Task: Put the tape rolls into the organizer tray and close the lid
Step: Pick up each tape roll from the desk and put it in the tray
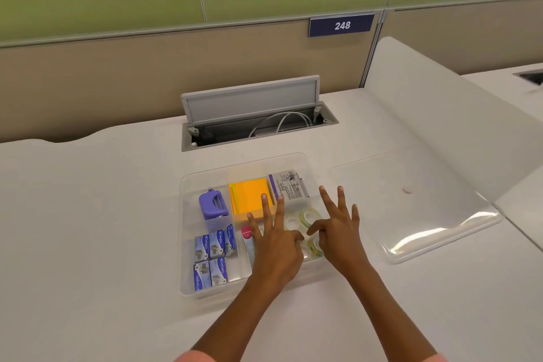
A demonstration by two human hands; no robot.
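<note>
A clear organizer tray (pixel 188 244) sits on the white desk in front of me. Its right compartment holds clear tape rolls: one (pixel 309 215) near the back, and another (pixel 291 224) beside it. A third tape roll (pixel 315 247) stands on edge between my hands. My left hand (pixel 276 247) and my right hand (pixel 340 232) are both over this compartment. Each pinches that third roll's top edge with thumb and forefinger, and the other fingers are spread out. The clear lid (pixel 426 209) lies flat on the desk to the right of the tray, apart from it.
The tray's other compartments hold a purple hole punch (pixel 213 204), orange sticky notes (pixel 249 197), blue staple boxes (pixel 213 256) and a printed packet (pixel 289 186). Behind the tray is an open cable hatch (pixel 255 114) with its flap raised. A partition wall runs along the back.
</note>
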